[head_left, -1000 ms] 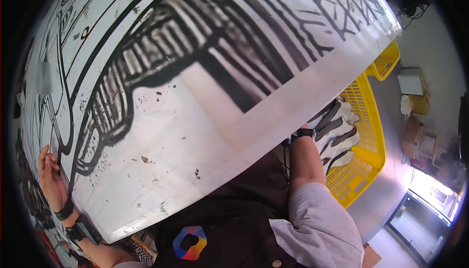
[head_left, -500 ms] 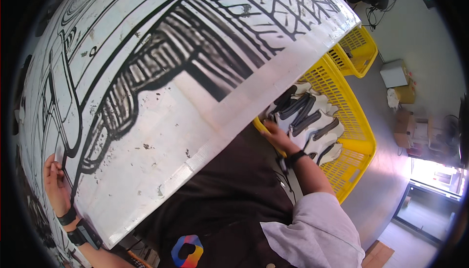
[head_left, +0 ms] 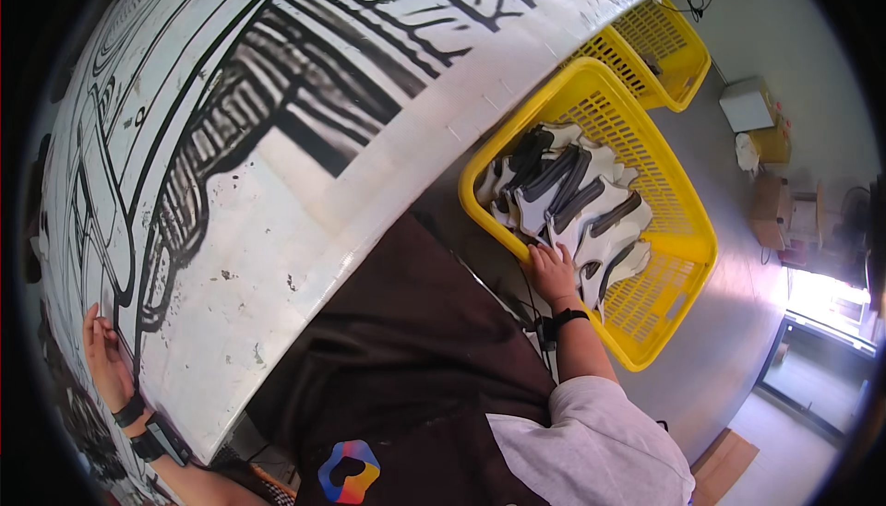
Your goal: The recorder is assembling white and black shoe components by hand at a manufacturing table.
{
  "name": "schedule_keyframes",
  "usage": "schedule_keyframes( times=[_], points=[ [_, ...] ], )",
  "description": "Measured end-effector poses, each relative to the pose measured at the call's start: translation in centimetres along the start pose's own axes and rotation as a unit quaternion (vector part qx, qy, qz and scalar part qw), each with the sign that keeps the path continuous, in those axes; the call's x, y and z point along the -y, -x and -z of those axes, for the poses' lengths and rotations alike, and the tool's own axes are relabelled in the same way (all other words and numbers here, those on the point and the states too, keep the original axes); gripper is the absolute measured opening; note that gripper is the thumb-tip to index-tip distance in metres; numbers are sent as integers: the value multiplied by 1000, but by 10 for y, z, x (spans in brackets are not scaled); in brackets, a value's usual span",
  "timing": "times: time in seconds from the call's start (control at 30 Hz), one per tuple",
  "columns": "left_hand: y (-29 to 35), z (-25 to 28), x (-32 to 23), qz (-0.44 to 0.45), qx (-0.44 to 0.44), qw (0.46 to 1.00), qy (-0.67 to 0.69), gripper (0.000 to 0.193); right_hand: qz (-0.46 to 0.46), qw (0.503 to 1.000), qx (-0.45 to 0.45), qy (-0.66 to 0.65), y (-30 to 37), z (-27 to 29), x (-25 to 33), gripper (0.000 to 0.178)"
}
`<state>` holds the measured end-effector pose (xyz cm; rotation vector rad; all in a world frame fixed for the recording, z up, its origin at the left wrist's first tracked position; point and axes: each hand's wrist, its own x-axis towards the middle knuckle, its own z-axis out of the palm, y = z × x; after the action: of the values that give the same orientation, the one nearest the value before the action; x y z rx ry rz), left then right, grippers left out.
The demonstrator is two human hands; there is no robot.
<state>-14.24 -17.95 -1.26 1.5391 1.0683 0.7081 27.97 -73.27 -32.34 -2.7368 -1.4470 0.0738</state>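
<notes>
right hand (head_left: pixel 554 277): over the near rim of the yellow basket (head_left: pixel 688 246), fingers at the white-and-dark pieces (head_left: pixel 600 200), whether clamped I cannot tell | pieces: I see them heaped inside the basket, beside the line-drawn desk (head_left: pixel 286 229) | left hand (head_left: pixel 109 369): at the desk's left side, fingers loosely bent, closed on nothing I see

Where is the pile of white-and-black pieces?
In the head view, the pile sits inside the nearer yellow basket, right of the white tabletop, by the right hand.
</notes>
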Motion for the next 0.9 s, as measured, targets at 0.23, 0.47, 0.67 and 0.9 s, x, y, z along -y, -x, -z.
schedule_keyframes(
  times=[0.23, 0.47, 0.67, 0.9],
  points=[
    [5, -8, -9, 3, 10, 1000, -22, 32, -38, 999, 2, -24, -23, -4, -15, 40],
    [7, -13, -14, 14, 9, 999, -44, 29, -47, 998, -39, -16, -55, -11, -22, 37],
    [3, -17, -21, 12, 44, 996, -77, 28, -156, 971, -107, -147, -114, 5, 13, 47],
    [8, -13, -13, 21, -2, 999, -40, 27, -294, 919, 121, -232, -193, -22, 38, 49]
  ],
)
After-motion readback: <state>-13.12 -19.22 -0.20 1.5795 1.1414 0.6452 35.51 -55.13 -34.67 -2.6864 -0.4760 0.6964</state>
